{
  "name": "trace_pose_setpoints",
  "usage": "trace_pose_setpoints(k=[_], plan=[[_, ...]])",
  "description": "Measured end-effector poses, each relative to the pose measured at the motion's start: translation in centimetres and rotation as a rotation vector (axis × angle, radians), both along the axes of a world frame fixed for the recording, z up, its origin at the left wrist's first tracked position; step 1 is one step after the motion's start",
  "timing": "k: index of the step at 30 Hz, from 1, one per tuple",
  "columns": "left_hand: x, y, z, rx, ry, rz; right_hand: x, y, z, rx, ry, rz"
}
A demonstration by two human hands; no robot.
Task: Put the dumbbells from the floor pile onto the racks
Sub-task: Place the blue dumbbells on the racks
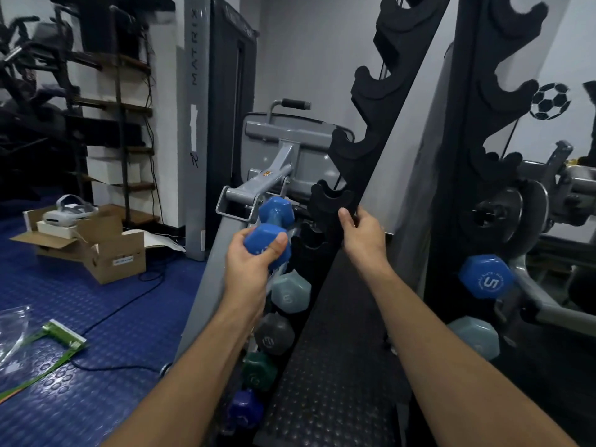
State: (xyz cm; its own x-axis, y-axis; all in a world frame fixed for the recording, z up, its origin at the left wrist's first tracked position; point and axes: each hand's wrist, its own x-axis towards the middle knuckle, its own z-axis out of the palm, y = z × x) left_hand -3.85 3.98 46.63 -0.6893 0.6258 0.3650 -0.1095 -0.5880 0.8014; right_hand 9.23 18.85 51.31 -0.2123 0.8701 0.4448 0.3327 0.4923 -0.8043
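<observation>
My left hand (pixel 250 266) grips a blue dumbbell (pixel 272 229) by its near head, holding it up just left of the black A-frame rack (pixel 348 150). My right hand (pixel 359 233) clasps the edge of the rack's left upright beside an empty cradle (pixel 330 196). Below on the left side sit a pale teal dumbbell (pixel 290 291), a grey one (pixel 274 333), a green one (pixel 259 371) and a purple one (pixel 245 409). On the right side rest a blue dumbbell marked 5 (pixel 487 277) and a pale teal one (pixel 475 337). The upper cradles hold nothing.
A grey weight machine (pixel 277 150) stands right behind the rack. Open cardboard boxes (pixel 96 246) with a white headset sit on the blue studded floor (pixel 96 366), crossed by a black cable (pixel 129 301). Plastic bags lie at the left. A plate-loaded bar (pixel 529 214) is at the right.
</observation>
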Motion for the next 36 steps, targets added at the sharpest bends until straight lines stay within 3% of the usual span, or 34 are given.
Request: trace_pose_setpoints(k=[9,13,17,28,36], plan=[[-1.5,6.6,1.1,-0.188,0.285,-0.02,0.3,1.2,-1.4,-0.003,0.063,0.05],[-2.3,7.5,1.4,-0.287,0.498,-0.038,0.2,1.3,-1.4,-0.006,0.082,0.061],[-3.1,7.3,2.9,-0.344,0.667,-0.185,0.1,1.8,-1.7,-0.002,0.086,0.047],[-1.8,7.6,2.2,-0.371,0.532,-0.351,0.9,1.3,-1.5,0.004,0.098,0.112],[-1.8,7.2,1.8,-0.324,0.568,-0.285,1.4,0.7,-1.5,-0.019,0.092,0.132]])
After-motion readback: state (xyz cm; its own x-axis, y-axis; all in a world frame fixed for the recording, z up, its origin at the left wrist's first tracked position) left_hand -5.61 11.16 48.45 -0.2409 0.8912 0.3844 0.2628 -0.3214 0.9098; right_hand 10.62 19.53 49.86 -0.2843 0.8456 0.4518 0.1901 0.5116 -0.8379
